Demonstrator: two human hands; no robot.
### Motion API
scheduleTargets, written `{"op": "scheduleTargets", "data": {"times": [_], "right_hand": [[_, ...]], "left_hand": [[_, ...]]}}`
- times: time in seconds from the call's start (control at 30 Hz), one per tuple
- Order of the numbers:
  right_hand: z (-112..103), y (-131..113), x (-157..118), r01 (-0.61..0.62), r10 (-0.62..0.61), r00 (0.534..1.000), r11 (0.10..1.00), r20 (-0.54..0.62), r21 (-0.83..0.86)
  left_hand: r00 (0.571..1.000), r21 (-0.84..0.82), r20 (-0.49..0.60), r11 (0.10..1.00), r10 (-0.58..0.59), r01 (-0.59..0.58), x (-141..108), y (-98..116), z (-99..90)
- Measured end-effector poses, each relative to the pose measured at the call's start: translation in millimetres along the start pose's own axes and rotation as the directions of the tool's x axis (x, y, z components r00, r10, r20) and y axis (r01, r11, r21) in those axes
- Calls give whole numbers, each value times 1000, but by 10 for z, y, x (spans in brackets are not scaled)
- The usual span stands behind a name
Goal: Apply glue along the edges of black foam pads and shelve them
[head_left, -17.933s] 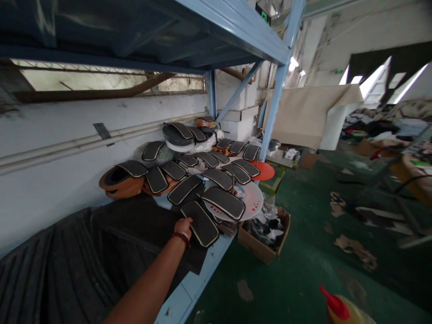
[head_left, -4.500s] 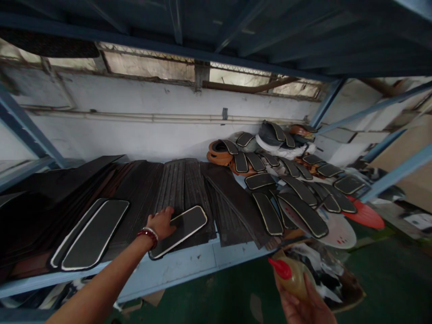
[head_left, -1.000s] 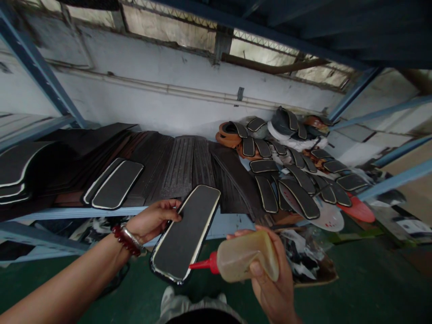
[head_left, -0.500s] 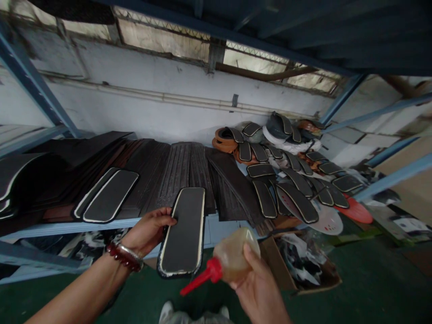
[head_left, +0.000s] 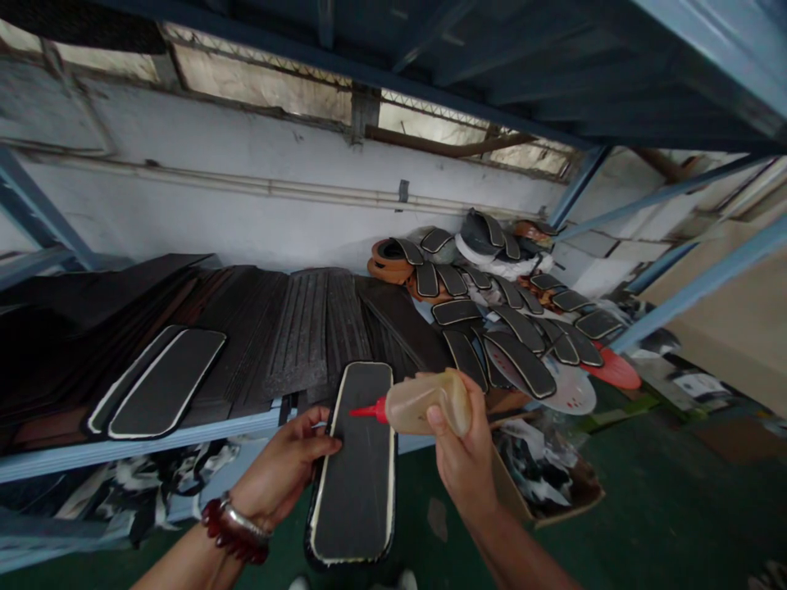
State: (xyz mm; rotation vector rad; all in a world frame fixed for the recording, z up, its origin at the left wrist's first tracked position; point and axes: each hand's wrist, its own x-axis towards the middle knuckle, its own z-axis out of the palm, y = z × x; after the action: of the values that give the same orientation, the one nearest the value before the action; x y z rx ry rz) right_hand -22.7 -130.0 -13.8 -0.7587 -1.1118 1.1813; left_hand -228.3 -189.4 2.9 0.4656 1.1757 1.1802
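Wall [head_left: 234, 205]: white and scuffed, crossed by pale pipes [head_left: 332, 193], below grimy windows [head_left: 264, 78] whose tops are cut off by a blue rack [head_left: 694, 291].

Upper deck [head_left: 492, 74]: dark underside, running out of view at the top.

Lower shelf [head_left: 215, 428]: overlapping dark sheets [head_left: 298, 328] at left, too shadowed at the far end to tell apart; on them lie two pale-edged panels [head_left: 166, 385], one partly covering the other.

Left hand [head_left: 292, 463]: pinching a held panel [head_left: 357, 492] at its left long edge, thumb on the face, the fingers beneath hidden. Bracelets [head_left: 237, 531] ring the wrist; the forearm is cut off at the bottom.

Held panel: dark, long, round-cornered, with a whitish border line, in front of the shelf; its upper end covers some sheets from sight, and contact with them cannot be told.

Right hand [head_left: 461, 447]: closed round a translucent squeeze bottle [head_left: 411, 403], thumb on the near side, most other fingers hidden behind.

Red nozzle [head_left: 369, 410]: pointing left, tip over the held panel's upper part; touching or not, unclear.

Shelf's right part: many similar panels [head_left: 520, 328] resting on a jumble hard to make out, and a partly covered red disc [head_left: 618, 369].

Cardboard box [head_left: 509, 490]: on the green floor [head_left: 664, 533], partly behind the right arm, its black-and-white contents [head_left: 534, 463] indistinct.
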Motion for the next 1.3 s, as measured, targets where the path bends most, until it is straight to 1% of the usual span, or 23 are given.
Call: {"op": "scheduleTargets", "data": {"times": [0.13,0.2,0.3,0.4,0.43,0.5,0.57,0.63,0.67,0.7,0.73,0.77,0.8,0.83,0.9,0.93,0.97,1.03,1.07,1.1,1.17,1.23,1.3], "right_hand": [[-117,-105,-55,-90,83,982,995,171,33],[-170,-183,-15,-87,82,980,996,184,24],[-194,-276,62,19,-24,991,999,132,38],[-173,-304,65,165,-163,973,986,161,3],[-166,-297,42,186,-182,966,982,183,-6],[-159,-257,-25,160,-162,965,987,205,24],[-170,-188,-87,45,-68,978,992,195,119],[-203,-106,-109,-169,129,976,957,177,235],[-231,-66,-100,-312,268,946,903,182,294],[-271,-31,-79,-453,408,891,818,198,354],[-324,-4,-51,-560,520,826,715,218,418],[-394,15,-18,-613,587,777,623,228,486],[-484,24,15,-611,610,762,565,218,555],[-596,24,45,-561,598,781,547,179,621],[-888,4,82,-394,523,852,590,39,705],[-1065,-13,86,-319,486,874,624,-34,714],[-1256,-34,79,-254,458,882,656,-107,711],[-1658,-85,35,-127,406,873,725,-270,677],[-1854,-117,1,-81,397,852,745,-342,662],[-2040,-152,-39,-60,424,811,746,-403,663],[-2372,-223,-136,-16,555,665,679,-500,734],[-2666,-272,-254,22,645,540,631,-540,775],[-2966,-262,-396,20,684,463,628,-564,778]], "left_hand": [[1000,-5,-24,1000,-1,1,-26,36,-53],[1000,-2,-24,1000,-12,12,-52,54,-67],[999,4,-15,1000,-29,29,-80,67,-62],[999,1,-4,999,-32,32,-86,59,-44],[1000,1,4,1000,-30,30,-84,55,-39],[999,3,25,1000,-28,28,-78,46,-34],[999,3,26,1000,-22,22,-69,42,-38],[1000,-4,9,1000,-9,10,-57,41,-48],[1000,-7,-2,1000,-6,6,-50,39,-56],[1000,-11,-17,1000,-5,4,-41,36,-66],[1000,-15,-31,1000,-6,6,-30,29,-78],[999,-19,-47,1000,-12,11,-15,18,-93],[997,-25,-70,1000,-16,14,5,1,-111],[995,-32,-97,999,-14,11,33,-19,-131],[988,-26,-153,1000,-4,0,118,-68,-169],[985,-14,-174,1000,5,-8,178,-93,-181],[982,-1,-188,1000,16,-17,252,-118,-181],[982,26,-183,999,35,-31,437,-159,-137],[985,37,-170,999,40,-34,545,-175,-87],[987,44,-155,998,47,-40,661,-189,-17],[988,48,-143,997,66,-60,905,-207,174],[984,41,-152,996,90,-84,1156,-215,405],[981,36,-162,994,105,-100,1409,-211,632]]}}
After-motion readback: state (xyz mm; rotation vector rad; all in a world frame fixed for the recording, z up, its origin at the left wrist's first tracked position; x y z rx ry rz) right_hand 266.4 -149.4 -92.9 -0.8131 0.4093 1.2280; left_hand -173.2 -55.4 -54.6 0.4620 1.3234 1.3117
